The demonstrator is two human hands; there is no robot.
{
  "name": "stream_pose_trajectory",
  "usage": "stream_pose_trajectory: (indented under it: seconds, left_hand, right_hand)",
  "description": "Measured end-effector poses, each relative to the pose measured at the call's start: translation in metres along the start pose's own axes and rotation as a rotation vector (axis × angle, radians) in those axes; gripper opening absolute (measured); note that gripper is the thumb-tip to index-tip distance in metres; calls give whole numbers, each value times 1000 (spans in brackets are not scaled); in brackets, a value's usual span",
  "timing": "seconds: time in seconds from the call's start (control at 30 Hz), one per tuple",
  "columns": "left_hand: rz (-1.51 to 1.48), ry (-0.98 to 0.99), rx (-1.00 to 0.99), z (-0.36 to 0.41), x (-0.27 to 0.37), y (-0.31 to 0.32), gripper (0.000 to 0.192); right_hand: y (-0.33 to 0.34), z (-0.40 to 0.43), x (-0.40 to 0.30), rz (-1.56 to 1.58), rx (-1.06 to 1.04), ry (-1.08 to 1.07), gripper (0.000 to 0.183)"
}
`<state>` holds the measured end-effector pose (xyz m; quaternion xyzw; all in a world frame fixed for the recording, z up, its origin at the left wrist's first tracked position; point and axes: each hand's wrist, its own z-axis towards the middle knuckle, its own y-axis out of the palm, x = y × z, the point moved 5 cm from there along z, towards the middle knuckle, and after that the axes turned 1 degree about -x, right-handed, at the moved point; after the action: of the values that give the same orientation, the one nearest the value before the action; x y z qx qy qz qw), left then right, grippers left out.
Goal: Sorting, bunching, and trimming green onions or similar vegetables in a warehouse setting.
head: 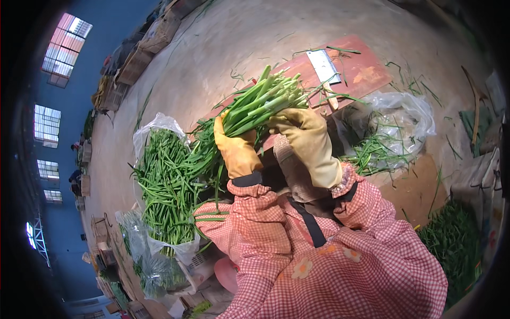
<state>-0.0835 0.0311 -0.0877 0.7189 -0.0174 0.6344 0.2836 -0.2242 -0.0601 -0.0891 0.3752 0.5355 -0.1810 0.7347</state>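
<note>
My left hand (238, 147), in an orange-yellow rubber glove, grips a bundle of long green-stemmed vegetables (263, 103), perhaps garlic chives or scallions. The pale stem ends point up and right; the leaves trail down to the left. My right hand (305, 131), in a paler, soiled rubber glove, has its fingers bent against the bundle's underside; whether it grips any stems is not clear. Beyond lies a red board (366, 67), bearing a cleaver (323, 67) with a wooden handle and scattered leaf scraps. A large heap of the same greens (171, 187) lies in clear plastic at left.
A clear plastic bag (402, 115) with loose trimmings (378, 153) lies at right, beside a brown cardboard sheet (418, 191). More greens (454, 239) fill the lower right. Wrapped greens (153, 255) stand lower left. Cardboard boxes (131, 67) line the upper left.
</note>
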Motion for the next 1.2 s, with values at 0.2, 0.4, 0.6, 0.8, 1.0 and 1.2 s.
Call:
stream_pose_trajectory:
  seconds: [0.2,0.4,0.6,0.8,1.0,1.2]
  left_hand:
    - [-508,-140,-133,34,-22,-16,31]
    - [-1237,-166,-471,34,-18,3,20]
    - [-1417,-139,-613,31,-2,-4,20]
    - [-1170,11,-566,29,6,-8,15]
    - [-1327,-71,-643,28,7,-8,11]
    - [-1083,37,-811,14,20,0,10]
  right_hand:
    - [-14,-32,-47,-524,172,-527,24]
    - [-54,-55,-59,-113,169,-306,12]
    - [-68,-35,-51,-3,6,191,22]
    - [-30,-48,-9,-431,10,-105,18]
    - [-106,-67,-17,-451,334,102,13]
    - [-53,-44,-60,-560,33,-368,45]
